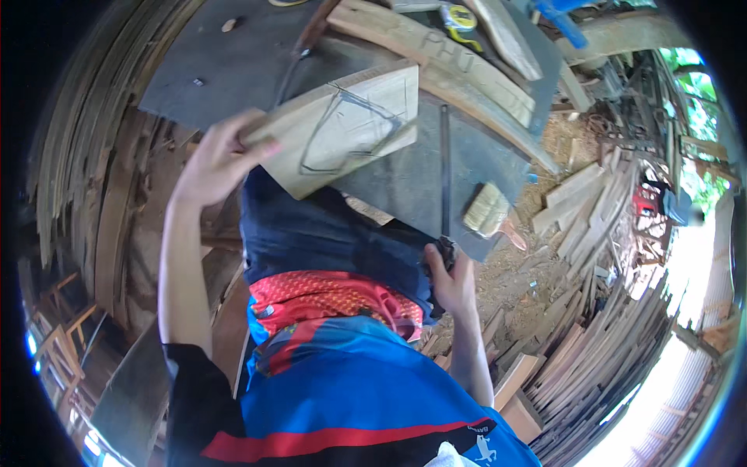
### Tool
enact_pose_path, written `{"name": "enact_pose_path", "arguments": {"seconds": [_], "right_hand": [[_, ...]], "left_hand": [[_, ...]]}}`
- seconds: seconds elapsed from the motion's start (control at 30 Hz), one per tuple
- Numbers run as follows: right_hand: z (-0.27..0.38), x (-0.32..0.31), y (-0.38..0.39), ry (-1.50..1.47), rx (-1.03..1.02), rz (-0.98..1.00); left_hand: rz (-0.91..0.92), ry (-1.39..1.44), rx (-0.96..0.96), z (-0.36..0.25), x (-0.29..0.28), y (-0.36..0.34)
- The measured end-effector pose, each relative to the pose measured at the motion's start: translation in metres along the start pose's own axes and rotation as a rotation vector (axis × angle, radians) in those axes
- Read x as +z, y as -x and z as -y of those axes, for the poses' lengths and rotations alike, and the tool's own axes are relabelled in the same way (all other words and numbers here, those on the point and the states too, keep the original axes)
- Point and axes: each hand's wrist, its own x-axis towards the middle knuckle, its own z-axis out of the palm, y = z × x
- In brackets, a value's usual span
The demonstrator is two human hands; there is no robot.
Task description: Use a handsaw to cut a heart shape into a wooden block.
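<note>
My left hand (222,156) grips the left end of a pale wooden board (350,117), thumb on its face and fingers behind. Dark hand-drawn lines form an angular outline on that board, which is tilted up over the near edge of the dark worktable (412,183). Lower right, my right hand (454,284) is closed around the black grip of a long thin dark bar tool (445,171). Its shaft points away from me across the tabletop; the exact kind is unclear. Just right of it lies a wide brush (489,212) with pale bristles and a reddish handle.
Long wooden pieces (436,58) lie across the far side of the table, near a yellow tape measure (461,22). A blue tool or clamp (562,19) sits at the far right corner. Stacked timber strips (599,350) and sawdust cover the ground at right; more planks (85,132) line the left.
</note>
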Motion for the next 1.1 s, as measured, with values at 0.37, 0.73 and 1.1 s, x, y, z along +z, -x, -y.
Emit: {"name": "enact_pose_path", "arguments": {"seconds": [0.37, 0.73, 1.1], "right_hand": [[-0.004, -0.009, 0.015, -0.084, -0.017, -0.054], [0.008, -0.025, 0.011, -0.122, -0.065, -0.142], [0.091, -0.031, 0.008, 0.295, -0.473, -0.278]], "left_hand": [[-0.389, 0.324, 0.423, 0.0, 0.036, -0.083], [-0.792, -0.607, 0.793, -0.051, 0.05, -0.074], [-0.588, -0.762, 0.648, -0.059, 0.064, -0.137]]}}
